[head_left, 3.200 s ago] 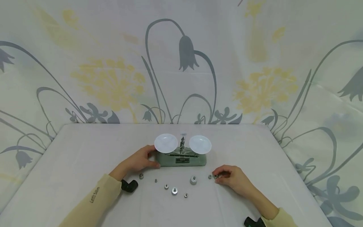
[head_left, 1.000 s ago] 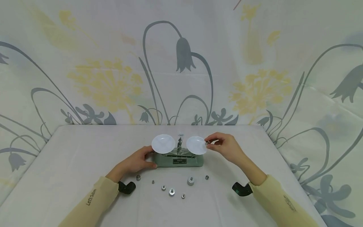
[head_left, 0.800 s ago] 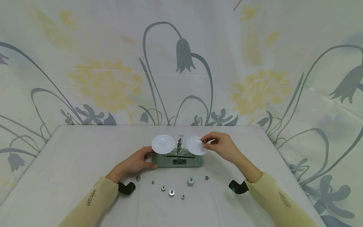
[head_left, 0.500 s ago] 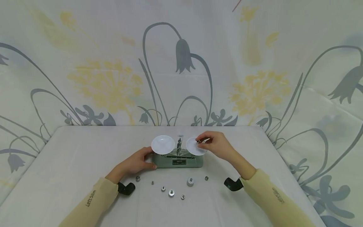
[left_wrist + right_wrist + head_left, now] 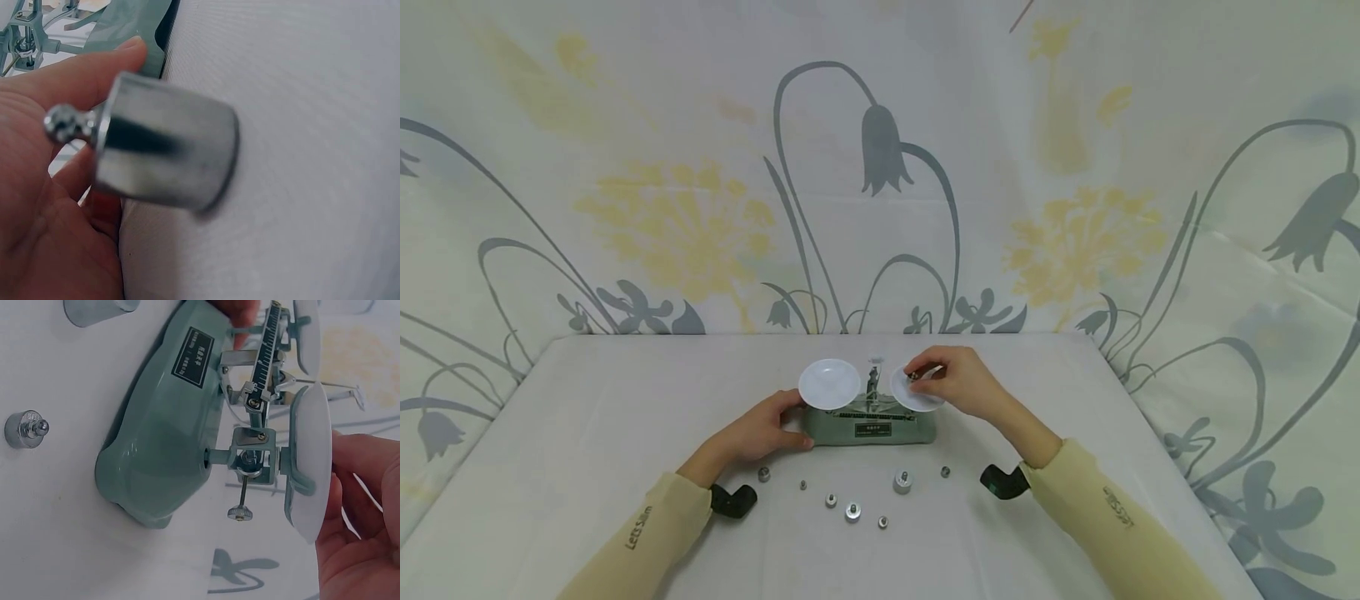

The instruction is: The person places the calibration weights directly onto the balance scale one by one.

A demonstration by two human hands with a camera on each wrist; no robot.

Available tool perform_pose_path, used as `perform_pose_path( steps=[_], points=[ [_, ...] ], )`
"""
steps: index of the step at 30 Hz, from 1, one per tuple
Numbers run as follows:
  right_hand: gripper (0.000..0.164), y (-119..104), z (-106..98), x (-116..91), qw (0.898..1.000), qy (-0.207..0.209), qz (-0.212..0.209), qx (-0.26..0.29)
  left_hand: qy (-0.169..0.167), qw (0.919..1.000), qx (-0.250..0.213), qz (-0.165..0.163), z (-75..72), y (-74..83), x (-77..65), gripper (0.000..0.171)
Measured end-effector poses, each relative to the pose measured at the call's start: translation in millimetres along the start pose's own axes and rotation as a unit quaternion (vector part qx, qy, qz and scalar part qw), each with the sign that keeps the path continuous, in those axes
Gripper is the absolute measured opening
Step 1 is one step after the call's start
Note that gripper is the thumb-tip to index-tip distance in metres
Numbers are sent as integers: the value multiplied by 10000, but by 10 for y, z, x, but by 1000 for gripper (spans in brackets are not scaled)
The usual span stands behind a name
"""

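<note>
The balance scale (image 5: 837, 427) stands mid-table, on the far side of the large weight (image 5: 902, 482). The left hand (image 5: 762, 430) grips its left end, I judge to steady it; the right hand (image 5: 961, 382) narrowly pinches a small weight (image 5: 913, 376) at the right pan (image 5: 907, 397), perhaps for gentle placing. My right wrist view adds the graduated beam (image 5: 267, 353), but there the pan hides the small weight, which my head view shows.

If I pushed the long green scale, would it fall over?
The long green balance scale probably wouldn't tip easily, because it is low and wide at the bottom. The two round white dishes would likely wobble first, since they perch high on narrow brackets. The scale may hardly slide while the left hand has a grip on its end.
</note>
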State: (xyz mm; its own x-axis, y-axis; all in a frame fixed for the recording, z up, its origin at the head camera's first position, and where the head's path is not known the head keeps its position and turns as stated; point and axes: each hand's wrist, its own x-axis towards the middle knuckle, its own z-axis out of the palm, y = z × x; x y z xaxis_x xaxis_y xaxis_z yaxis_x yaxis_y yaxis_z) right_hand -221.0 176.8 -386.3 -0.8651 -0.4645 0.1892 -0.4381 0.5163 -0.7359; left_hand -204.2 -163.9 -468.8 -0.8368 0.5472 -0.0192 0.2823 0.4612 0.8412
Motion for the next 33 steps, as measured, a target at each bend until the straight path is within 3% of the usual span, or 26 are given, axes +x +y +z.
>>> perform_pose_path(
  steps=[19, 33],
  points=[
    [20, -20, 45, -1, 9993, -145, 304, 138, 73, 10000, -37, 57, 8, -22, 3, 60],
    [19, -37, -3, -20, 9999, 68, 78, 8, 89, 10000, 35, -26, 6, -1, 1, 61]
  ],
)
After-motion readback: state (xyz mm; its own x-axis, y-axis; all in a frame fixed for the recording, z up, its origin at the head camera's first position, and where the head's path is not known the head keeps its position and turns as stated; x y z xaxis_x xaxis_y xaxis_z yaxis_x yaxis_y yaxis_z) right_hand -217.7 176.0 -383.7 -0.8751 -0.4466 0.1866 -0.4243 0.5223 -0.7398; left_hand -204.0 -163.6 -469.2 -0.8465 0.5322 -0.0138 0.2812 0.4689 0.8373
